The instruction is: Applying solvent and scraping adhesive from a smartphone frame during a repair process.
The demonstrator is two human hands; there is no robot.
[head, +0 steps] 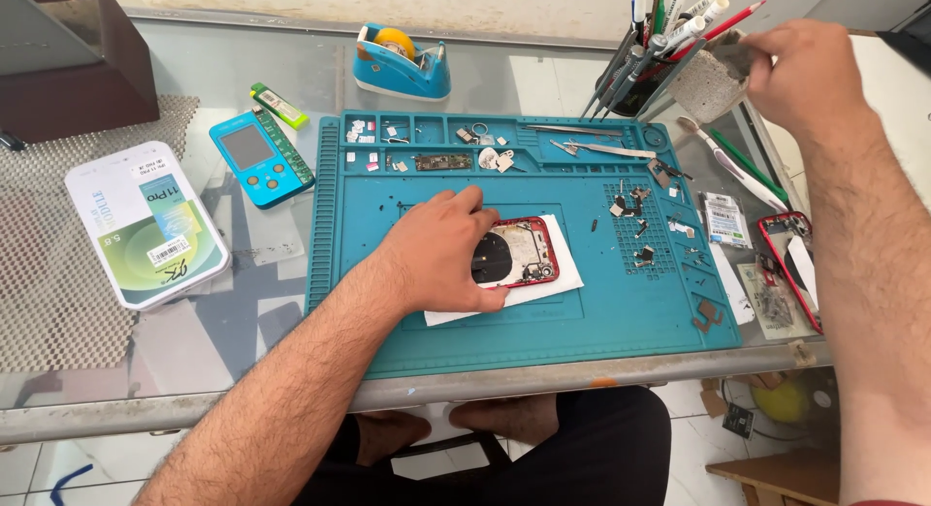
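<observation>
Glass-topped bench (543, 79) fills the view, its worn metal front edge running across the lower part, pale tiled floor showing beneath it and a light wall behind. Centre stage, a teal silicone repair mat (601, 302) with small tray compartments along its far edge, holding tiny screws and parts.

Left hand (441, 249) is down on the mat, palm flat and fingers bent, pressing on the red-framed opened phone housing (524, 254), which lies on a white sheet of paper (558, 283) in the middle of the mat. It covers the housing's left side; a dark round coil shows just beside the fingers.

Right hand (800, 75) is up at the far right corner, fingers pinched around something grey at the rim of the grey speckled pen pot (703, 84). What exactly it grips I cannot tell. Beside it a black holder (635, 84) bristles with pens, brushes and a red pencil.

On the right edge, a second red phone frame (790, 264) sits partly off the mat, with small labelled packets near it. Left of the mat: a blue handheld tester with a grey screen (262, 157), a green lighter (279, 106), and a white flat box with a green picture (145, 225) resting on grey mesh matting (48, 293). At the back, a blue tape dispenser with a yellow roll (402, 60), and a dark brown box (82, 65) in the far left corner.
</observation>
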